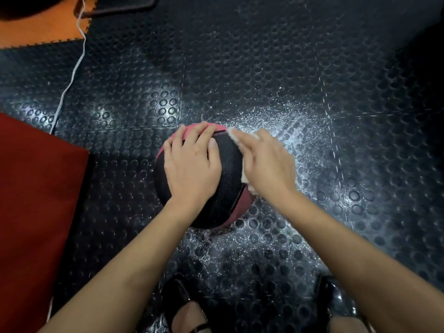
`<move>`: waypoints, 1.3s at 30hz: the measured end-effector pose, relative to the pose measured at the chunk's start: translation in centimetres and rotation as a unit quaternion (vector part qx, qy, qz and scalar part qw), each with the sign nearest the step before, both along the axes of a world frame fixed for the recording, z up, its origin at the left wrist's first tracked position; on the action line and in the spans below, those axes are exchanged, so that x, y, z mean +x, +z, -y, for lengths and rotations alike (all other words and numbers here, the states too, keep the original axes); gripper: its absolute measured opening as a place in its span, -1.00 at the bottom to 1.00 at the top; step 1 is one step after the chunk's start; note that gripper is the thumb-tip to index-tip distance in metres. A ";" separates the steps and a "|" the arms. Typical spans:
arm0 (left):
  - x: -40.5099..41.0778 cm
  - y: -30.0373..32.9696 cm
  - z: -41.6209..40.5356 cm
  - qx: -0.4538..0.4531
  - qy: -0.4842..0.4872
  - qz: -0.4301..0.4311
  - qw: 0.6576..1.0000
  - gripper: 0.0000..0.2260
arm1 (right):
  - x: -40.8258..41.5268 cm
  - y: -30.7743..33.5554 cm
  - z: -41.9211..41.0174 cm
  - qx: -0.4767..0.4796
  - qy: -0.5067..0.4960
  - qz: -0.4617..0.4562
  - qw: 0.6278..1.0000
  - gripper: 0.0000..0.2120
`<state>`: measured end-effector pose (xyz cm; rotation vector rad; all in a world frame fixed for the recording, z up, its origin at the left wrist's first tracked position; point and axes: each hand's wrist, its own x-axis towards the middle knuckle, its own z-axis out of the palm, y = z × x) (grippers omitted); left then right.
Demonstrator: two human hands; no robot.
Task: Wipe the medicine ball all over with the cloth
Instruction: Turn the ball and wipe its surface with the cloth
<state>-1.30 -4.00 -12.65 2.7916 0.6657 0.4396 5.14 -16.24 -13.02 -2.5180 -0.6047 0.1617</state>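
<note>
The round, grainy ball [228,186], black and pink, sits on the studded rubber floor [264,68]. The left hand [192,162] rests flat on it; the right hand [266,164] presses a pale cloth [232,134] with straight fingers.

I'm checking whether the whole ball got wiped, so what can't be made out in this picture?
- Ball underside and far side: turned away from the head view.
- Ball's right flank: behind the right hand.
- Cloth: mostly under that hand.
- Ball's top left: under the left hand.
- Red mat: cut by the left edge.
</note>
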 end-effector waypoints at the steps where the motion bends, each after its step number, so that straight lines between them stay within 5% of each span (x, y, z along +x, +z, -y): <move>1: 0.1 0.0 0.2 0.004 0.002 -0.004 1.000 -0.55 | 0.9 -0.2 -0.2 0.002 -0.023 -0.030 0.999 -0.68; 6: 0.0 0.0 -0.3 0.000 -0.004 -0.001 1.000 -0.56 | -2.5 1.2 0.0 -0.007 0.056 0.076 0.995 -0.70; 11: -0.4 -0.1 -0.1 -0.006 0.006 -0.002 1.000 -0.58 | 0.4 -0.6 -0.2 0.034 -0.044 -0.054 0.997 -0.69; 16: -0.1 0.1 -1.1 -0.021 0.015 -0.006 1.000 -0.57 | -3.8 0.8 0.7 0.026 0.064 0.045 0.997 -0.64; 21: -0.3 0.2 -0.7 -0.026 0.022 -0.020 0.999 -0.61 | 1.0 -2.0 0.2 0.041 -0.082 -0.135 0.987 -0.68; 28: -0.1 0.4 -2.0 -0.054 0.035 -0.024 0.998 -0.58 | -5.3 -0.7 1.3 0.091 0.014 -0.017 0.996 -0.64; 33: -0.9 0.3 -2.2 -0.063 0.035 -0.018 0.997 -0.56 | 0.0 -2.9 0.2 0.092 -0.101 -0.178 0.974 -0.67; 39: -0.7 0.6 -3.0 -0.087 0.047 -0.020 0.995 -0.56 | -5.2 -0.6 0.7 0.085 0.025 -0.016 0.996 -0.61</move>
